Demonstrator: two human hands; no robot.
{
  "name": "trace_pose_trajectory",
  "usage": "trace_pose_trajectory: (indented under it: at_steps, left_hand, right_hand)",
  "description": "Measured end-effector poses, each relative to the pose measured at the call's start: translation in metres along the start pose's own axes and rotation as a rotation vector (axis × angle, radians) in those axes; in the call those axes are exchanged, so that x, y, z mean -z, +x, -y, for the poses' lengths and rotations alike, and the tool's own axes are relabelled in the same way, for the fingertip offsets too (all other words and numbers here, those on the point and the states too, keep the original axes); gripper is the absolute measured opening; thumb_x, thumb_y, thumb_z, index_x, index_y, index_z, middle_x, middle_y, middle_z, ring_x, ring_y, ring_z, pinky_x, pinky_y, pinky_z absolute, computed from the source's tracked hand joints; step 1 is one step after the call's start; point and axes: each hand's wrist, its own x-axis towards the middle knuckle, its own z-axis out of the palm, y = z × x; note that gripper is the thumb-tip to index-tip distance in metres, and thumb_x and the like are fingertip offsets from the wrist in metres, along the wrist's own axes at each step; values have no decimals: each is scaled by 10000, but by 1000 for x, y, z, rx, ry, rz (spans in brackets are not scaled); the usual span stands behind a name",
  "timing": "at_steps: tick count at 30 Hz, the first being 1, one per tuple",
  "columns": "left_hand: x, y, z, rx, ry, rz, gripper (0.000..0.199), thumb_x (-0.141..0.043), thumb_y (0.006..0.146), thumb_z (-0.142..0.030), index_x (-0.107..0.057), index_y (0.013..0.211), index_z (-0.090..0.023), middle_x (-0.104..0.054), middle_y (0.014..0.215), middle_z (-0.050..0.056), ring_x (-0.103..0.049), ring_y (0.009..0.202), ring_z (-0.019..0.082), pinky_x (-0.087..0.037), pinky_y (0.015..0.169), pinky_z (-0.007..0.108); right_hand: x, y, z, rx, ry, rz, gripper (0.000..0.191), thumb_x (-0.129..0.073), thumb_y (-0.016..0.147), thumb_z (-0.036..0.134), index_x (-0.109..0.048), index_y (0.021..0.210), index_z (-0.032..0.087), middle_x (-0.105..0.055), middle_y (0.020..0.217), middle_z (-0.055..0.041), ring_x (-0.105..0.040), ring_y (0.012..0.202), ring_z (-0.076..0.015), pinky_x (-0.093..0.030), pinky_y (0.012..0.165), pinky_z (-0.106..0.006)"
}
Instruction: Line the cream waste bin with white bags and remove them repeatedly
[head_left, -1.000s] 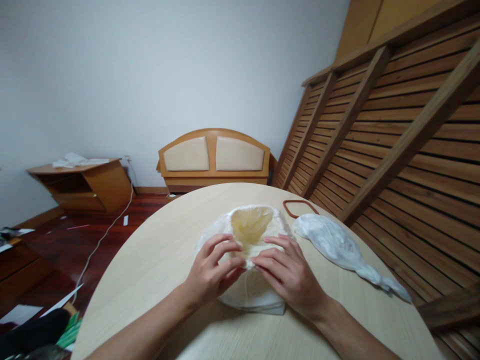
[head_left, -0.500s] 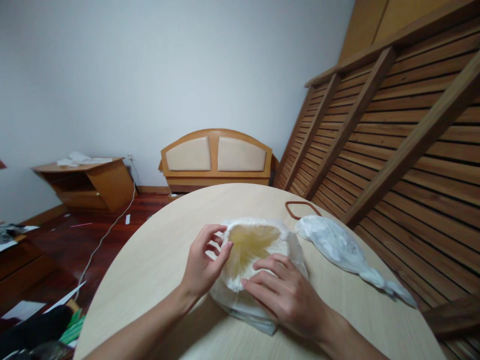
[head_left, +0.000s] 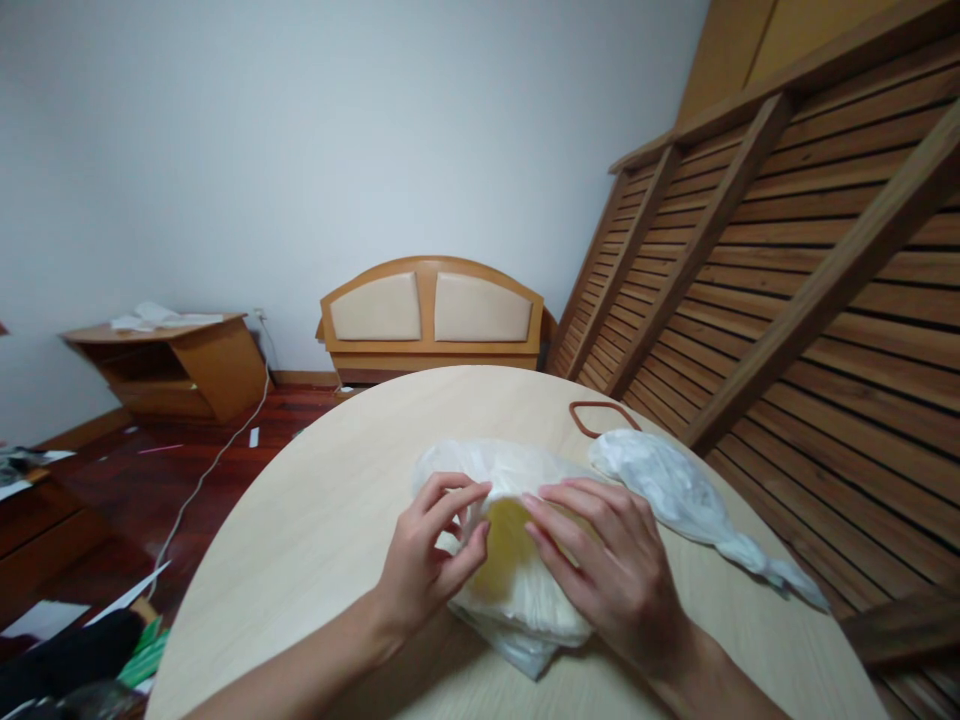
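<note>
A thin white plastic bag (head_left: 499,462) stands crumpled on the round pale table (head_left: 330,510) in front of me. Through its mouth, something yellow (head_left: 504,550) shows inside; its kind I cannot make out. The fingers of my left hand (head_left: 424,555) pinch the bag's edge on the left. Opposite, my right hand (head_left: 611,560) grips the same edge with bent fingers, close to the left fingertips. The lower part of the bag rests on the tabletop between my wrists.
A second, twisted whitish plastic bag (head_left: 675,490) lies to the right. Beyond it is a brown rounded loop (head_left: 574,420) near the table's far edge. A slatted wooden frame (head_left: 750,300) leans along the right side. A headboard (head_left: 431,345) and a low cabinet (head_left: 217,370) stand behind.
Both hands have moved to the bag's far edge and come closer together. The mouth, wide before, is now narrower and tilted toward me.
</note>
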Motion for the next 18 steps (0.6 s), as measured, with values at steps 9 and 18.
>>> trace_pose_trajectory:
  at_steps: [9, 18]
  left_hand:
    - [-6, -7, 0, -103, 40, 43, 455, -590, 890, -78, -560, 1307, -258, -601, 1096, 51, -640, 768, 100, -587, 583, 193]
    - [-7, -5, 2, -17, 10, 24, 386, -595, 892, -91, -591, 1243, -250, -599, 1105, 46, -641, 803, 93, -596, 583, 161]
  right_hand:
    - [-2, -4, -6, -75, -11, 47, 176, -587, 974, 155, -698, 1106, 190, -761, 970, -25, -613, 1028, -237, -411, 914, -381]
    - [-3, -5, -15, -126, -30, 51, 112, -614, 949, 159, -695, 1017, 198, -754, 929, -17, -625, 1014, -243, -410, 903, -389]
